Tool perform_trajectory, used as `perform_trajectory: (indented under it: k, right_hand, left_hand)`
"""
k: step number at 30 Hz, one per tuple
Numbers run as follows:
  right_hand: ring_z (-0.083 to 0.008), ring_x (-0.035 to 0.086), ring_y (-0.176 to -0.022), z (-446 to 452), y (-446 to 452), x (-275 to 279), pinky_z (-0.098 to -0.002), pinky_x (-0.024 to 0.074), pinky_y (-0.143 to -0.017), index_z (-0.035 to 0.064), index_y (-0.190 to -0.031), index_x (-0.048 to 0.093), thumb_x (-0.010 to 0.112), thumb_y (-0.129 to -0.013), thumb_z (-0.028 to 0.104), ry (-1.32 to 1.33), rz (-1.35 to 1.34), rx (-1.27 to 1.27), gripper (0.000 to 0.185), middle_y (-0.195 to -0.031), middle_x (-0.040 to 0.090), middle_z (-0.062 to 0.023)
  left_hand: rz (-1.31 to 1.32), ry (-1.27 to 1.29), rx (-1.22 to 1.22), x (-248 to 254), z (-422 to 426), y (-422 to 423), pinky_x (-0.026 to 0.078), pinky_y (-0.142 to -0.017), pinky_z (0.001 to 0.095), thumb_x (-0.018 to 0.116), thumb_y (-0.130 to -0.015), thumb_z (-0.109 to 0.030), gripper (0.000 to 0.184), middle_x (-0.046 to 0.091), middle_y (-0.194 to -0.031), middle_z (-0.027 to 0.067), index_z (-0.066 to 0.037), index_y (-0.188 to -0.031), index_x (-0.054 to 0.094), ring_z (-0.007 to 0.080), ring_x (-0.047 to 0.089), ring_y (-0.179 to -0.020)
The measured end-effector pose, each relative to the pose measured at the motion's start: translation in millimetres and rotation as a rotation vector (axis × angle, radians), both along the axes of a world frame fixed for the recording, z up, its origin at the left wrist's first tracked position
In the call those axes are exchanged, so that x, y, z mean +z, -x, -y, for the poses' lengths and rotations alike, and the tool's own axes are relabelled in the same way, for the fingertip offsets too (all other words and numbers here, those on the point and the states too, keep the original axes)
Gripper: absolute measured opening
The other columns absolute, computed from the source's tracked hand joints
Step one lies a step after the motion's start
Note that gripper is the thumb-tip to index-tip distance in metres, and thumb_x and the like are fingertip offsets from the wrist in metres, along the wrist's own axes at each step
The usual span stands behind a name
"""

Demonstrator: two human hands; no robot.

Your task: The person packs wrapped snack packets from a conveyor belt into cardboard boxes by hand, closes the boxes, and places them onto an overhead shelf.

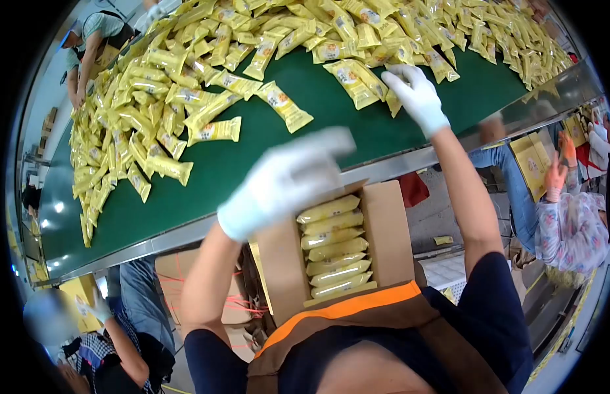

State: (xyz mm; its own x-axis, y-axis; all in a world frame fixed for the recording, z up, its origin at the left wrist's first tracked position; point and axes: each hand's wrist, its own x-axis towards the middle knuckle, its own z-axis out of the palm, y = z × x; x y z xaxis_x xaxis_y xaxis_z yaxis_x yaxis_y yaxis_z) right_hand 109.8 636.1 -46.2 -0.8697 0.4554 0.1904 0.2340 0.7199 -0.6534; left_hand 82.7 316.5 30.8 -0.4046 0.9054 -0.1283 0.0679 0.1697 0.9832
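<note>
My right hand (pixel 416 98), in a white glove, is at the pile on the green conveyor belt (pixel 449 111), its fingers closed around a yellow packet (pixel 392 103). Close to its fingertips lie more yellow packets (pixel 352 84). My left hand (pixel 288 180), also white-gloved, is smeared by motion above the metal edge of the belt, and whether it holds anything is unclear. Below it stands an open cardboard box (pixel 389 226) with a row of several yellow packets (pixel 336 249) lying inside. The left hand partly hides the box's far left corner.
A large heap of yellow packets (pixel 147 111) covers the belt's far side. One person (pixel 98 39) stands across the belt at upper left, another (pixel 121 335) at lower left. At right a person in orange gloves (pixel 571 223) is near a yellow carton (pixel 531 164). A packet (pixel 443 240) lies below.
</note>
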Motion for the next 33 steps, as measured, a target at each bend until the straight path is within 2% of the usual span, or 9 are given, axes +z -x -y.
perform_trajectory:
  k: [2,4,6,11,18,20,23,28,33]
  right_hand:
    - [-0.0401,0.046,-0.127,-16.6,38.4,-41.7,-0.0429,0.0389,-0.108,0.0132,-0.137,0.056,0.053,-0.079,0.073,-0.122,0.299,-0.103,0.083,-0.135,0.052,-0.0237]
    - [-0.0430,0.037,-0.134,34.1,54.3,-38.6,-0.0504,0.0363,-0.109,0.0130,-0.134,0.056,0.056,-0.079,0.073,-0.355,0.378,-0.034,0.081,-0.139,0.052,-0.0171]
    - [-0.0413,0.039,-0.135,70.6,52.5,-31.9,-0.0477,0.0388,-0.107,0.0108,-0.128,0.058,0.062,-0.080,0.062,-0.317,0.370,0.228,0.070,-0.138,0.053,-0.0167]
    - [-0.0358,0.040,-0.137,48.5,15.6,-28.2,-0.0465,0.0330,-0.111,0.0128,-0.129,0.058,0.063,-0.082,0.043,-0.354,0.303,0.761,0.056,-0.143,0.050,-0.0134]
    - [-0.0345,0.042,-0.136,16.7,-6.1,-48.5,-0.0423,0.0364,-0.109,0.0069,-0.132,0.055,0.064,-0.084,0.042,-0.222,0.143,0.248,0.060,-0.144,0.048,-0.0159]
    - [-0.0337,0.046,-0.131,24.9,-8.5,-52.3,-0.0400,0.0391,-0.106,0.0043,-0.131,0.054,0.064,-0.087,0.037,-0.459,0.275,0.134,0.055,-0.142,0.050,-0.0170]
    - [-0.0372,0.061,-0.108,5.8,-13.9,-44.7,-0.0430,0.0476,-0.094,0.0050,-0.123,0.056,0.065,-0.085,0.039,-0.236,0.218,0.126,0.052,-0.117,0.064,-0.0205]
    - [-0.0381,0.065,-0.098,35.5,-22.5,-10.8,-0.0425,0.0512,-0.087,0.0054,-0.115,0.060,0.066,-0.085,0.043,0.065,0.080,0.281,0.048,-0.104,0.068,-0.0191]
    - [-0.0282,0.062,-0.102,71.4,9.6,-27.9,-0.0422,0.0488,-0.085,0.0110,-0.100,0.068,0.048,-0.094,0.048,-0.413,0.314,0.492,0.042,-0.098,0.065,-0.0126]
  left_hand:
    - [-0.478,-0.032,0.361,-28.7,-26.4,48.1,0.049,-0.095,0.0403,0.064,-0.092,-0.024,0.050,0.053,-0.137,0.0232,-0.009,-0.139,0.052,0.0325,0.060,-0.113]
    - [-1.031,0.425,0.510,-83.5,-43.7,86.9,0.044,-0.102,0.0451,0.062,-0.091,-0.043,0.056,0.042,-0.146,0.0260,-0.015,-0.139,0.053,0.0386,0.049,-0.127]
    - [-0.956,0.679,0.477,-126.5,-42.2,102.1,0.040,-0.105,0.0500,0.060,-0.087,-0.057,0.064,0.036,-0.150,0.0267,-0.020,-0.138,0.054,0.0445,0.043,-0.130]
    - [-0.948,0.489,0.363,-113.6,30.6,78.0,0.044,-0.103,0.0368,0.051,-0.080,0.002,0.029,0.044,-0.150,0.0125,-0.008,-0.102,0.067,0.0326,0.051,-0.129]
    - [-0.996,0.292,0.641,-124.6,56.5,62.5,0.045,-0.102,0.0400,0.071,-0.080,-0.015,0.063,0.053,-0.137,0.0181,-0.010,-0.139,0.049,0.0375,0.052,-0.125]
    - [-0.884,0.711,0.618,-108.8,33.0,62.1,0.048,-0.095,0.0408,0.072,-0.080,-0.012,0.085,0.058,-0.128,0.0206,-0.011,-0.152,0.028,0.0374,0.058,-0.113]
    - [-0.505,0.336,0.693,-97.8,30.7,64.6,0.048,-0.092,0.0355,0.061,-0.080,-0.004,0.080,0.061,-0.119,0.0189,-0.008,-0.153,0.027,0.0333,0.062,-0.104]
    - [-0.817,0.348,0.086,-69.4,4.2,26.3,0.047,-0.094,0.0409,0.070,-0.075,-0.008,0.071,0.061,-0.113,0.0157,-0.007,-0.142,0.045,0.0316,0.059,-0.106]
    - [-1.163,0.455,0.031,-82.2,4.0,23.8,0.047,-0.083,0.0410,0.078,-0.069,-0.018,0.059,0.064,-0.103,0.0080,-0.016,-0.125,0.057,0.0291,0.062,-0.095]
